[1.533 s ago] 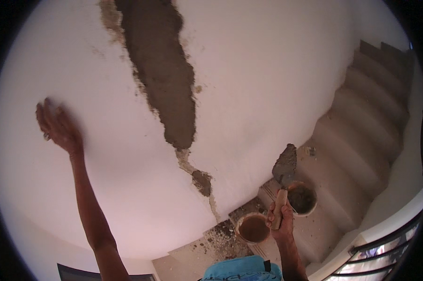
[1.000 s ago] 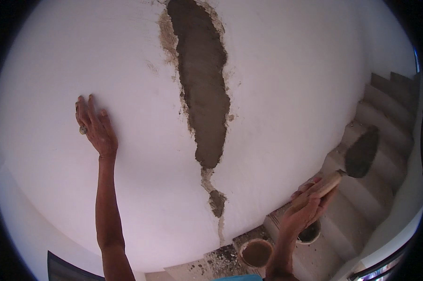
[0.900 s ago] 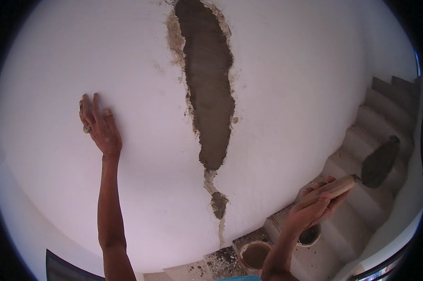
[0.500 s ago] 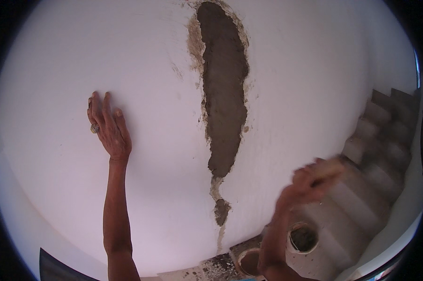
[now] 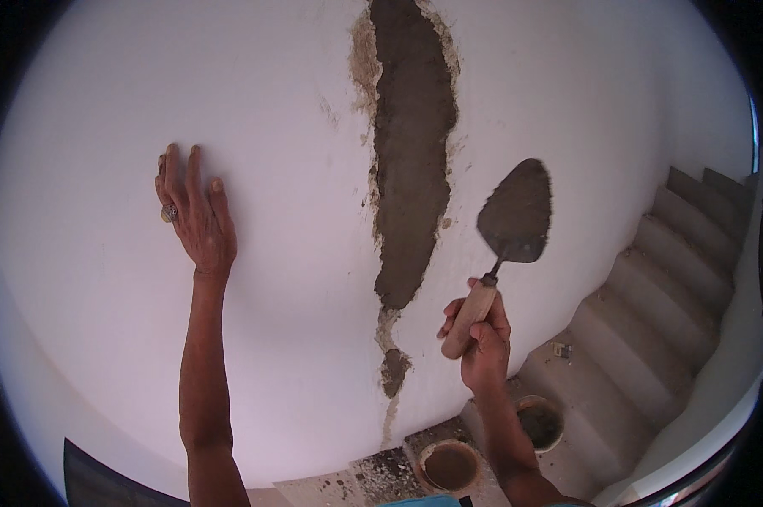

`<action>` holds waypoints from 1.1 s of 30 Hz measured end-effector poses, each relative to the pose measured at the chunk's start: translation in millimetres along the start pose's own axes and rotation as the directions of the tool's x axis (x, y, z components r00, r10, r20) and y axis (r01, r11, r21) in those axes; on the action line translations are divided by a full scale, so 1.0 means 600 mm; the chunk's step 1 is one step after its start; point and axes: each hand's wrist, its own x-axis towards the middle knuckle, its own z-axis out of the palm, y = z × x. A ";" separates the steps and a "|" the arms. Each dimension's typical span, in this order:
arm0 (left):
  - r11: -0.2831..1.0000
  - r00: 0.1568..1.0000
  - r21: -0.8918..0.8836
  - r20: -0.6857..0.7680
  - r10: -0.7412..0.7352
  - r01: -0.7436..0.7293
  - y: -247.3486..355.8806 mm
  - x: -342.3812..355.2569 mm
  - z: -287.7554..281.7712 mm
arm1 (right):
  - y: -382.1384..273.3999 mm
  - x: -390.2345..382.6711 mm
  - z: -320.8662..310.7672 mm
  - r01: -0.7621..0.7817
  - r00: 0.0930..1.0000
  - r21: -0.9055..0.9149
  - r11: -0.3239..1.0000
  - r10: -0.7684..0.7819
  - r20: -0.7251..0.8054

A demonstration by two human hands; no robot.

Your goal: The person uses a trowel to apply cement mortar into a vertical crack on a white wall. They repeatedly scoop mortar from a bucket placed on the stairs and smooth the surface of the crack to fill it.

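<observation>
My left hand (image 5: 197, 211) lies flat against the white wall (image 5: 280, 253), fingers stretched upward, a ring on one finger. In my right hand (image 5: 487, 346) is a trowel (image 5: 516, 215), gripped by its wooden handle with the blade pointing up. Dark grey mortar seems to coat the blade. To the left of the blade, a long vertical patch of wet-looking mortar (image 5: 411, 160) fills a broken strip in the wall, with ragged plaster edges. Below it, a thin crack runs down through a smaller mortar patch (image 5: 394, 372).
Concrete stairs (image 5: 643, 304) climb along the right side. Two buckets stand at the wall's foot: one with brownish contents (image 5: 449, 466), another with dark contents (image 5: 540, 424) behind my right forearm. A small block-like object (image 5: 561, 349) lies on a step. Splatters mark the floor (image 5: 390, 473).
My right hand has swung from over the stairs leftward to the wall, raising the trowel upright beside the mortar strip. My left hand stays on the wall; the view has shifted slightly.
</observation>
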 end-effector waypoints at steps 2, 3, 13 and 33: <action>1.000 1.000 0.016 -0.017 0.023 -0.023 -0.008 0.002 -0.001 | -0.007 -0.010 -0.009 -0.125 0.992 -0.084 0.989 0.127 0.026; 0.999 0.999 0.015 -0.027 0.030 -0.029 -0.008 0.000 0.003 | -0.015 -0.013 -0.016 -0.163 0.984 -0.146 0.976 0.172 0.052; 1.000 1.000 0.021 -0.009 -0.020 0.020 -0.004 -0.001 0.003 | -0.081 0.072 -0.019 0.294 0.956 -0.850 0.438 -0.131 0.263; 0.996 1.000 0.091 -0.030 -0.009 0.011 -0.006 -0.002 0.004 | -0.159 0.206 0.060 0.518 0.842 -0.853 -0.072 -0.133 0.523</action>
